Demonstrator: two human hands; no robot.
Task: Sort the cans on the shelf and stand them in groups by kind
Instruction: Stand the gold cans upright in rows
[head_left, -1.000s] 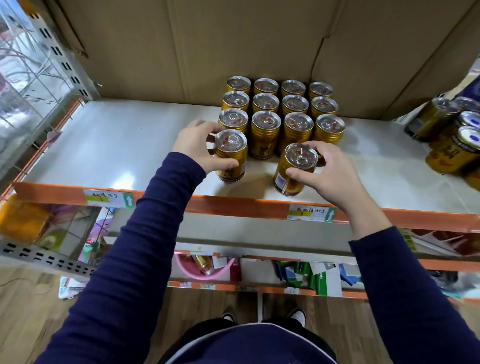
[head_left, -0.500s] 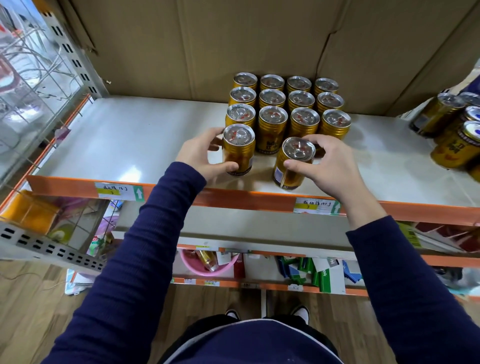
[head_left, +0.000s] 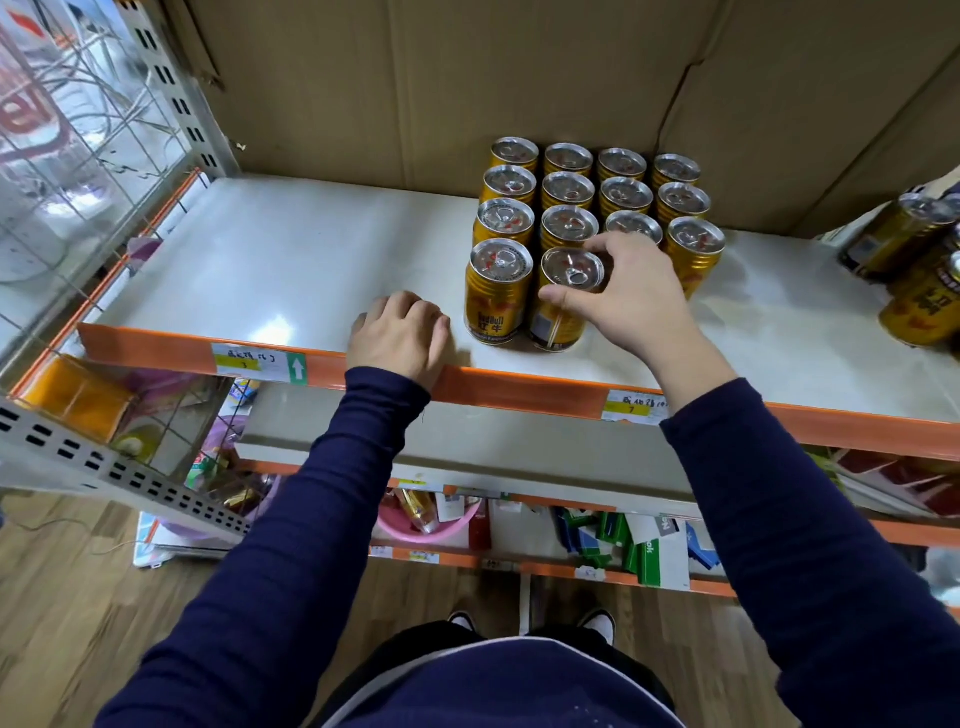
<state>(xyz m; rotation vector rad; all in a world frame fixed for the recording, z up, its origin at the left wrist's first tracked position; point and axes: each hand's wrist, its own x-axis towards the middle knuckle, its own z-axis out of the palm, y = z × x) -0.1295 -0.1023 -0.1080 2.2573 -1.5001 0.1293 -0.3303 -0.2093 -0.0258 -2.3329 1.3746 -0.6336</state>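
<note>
Several gold cans with silver tops (head_left: 569, 189) stand upright in tidy rows on the white shelf (head_left: 270, 260), against the cardboard back. In the front row one gold can (head_left: 498, 293) stands free at the left. Beside it my right hand (head_left: 631, 296) grips another gold can (head_left: 563, 301) round its top rim, thumb in front, fingers behind. That can stands upright and touches its left neighbour. My left hand (head_left: 397, 335) rests on the shelf's front edge, fingers loosely curled, holding nothing, a little left of the free can.
More gold cans (head_left: 919, 280) lean in a loose cluster at the far right of the shelf. An orange rail (head_left: 519, 387) with price labels edges the shelf front. A wire grid panel (head_left: 88, 156) closes the left side. Lower shelves hold a pink bowl (head_left: 428, 525) and boxes.
My left hand let go of the left front can and drew back to the shelf edge. My right hand slid its can left and stood it upright next to that one.
</note>
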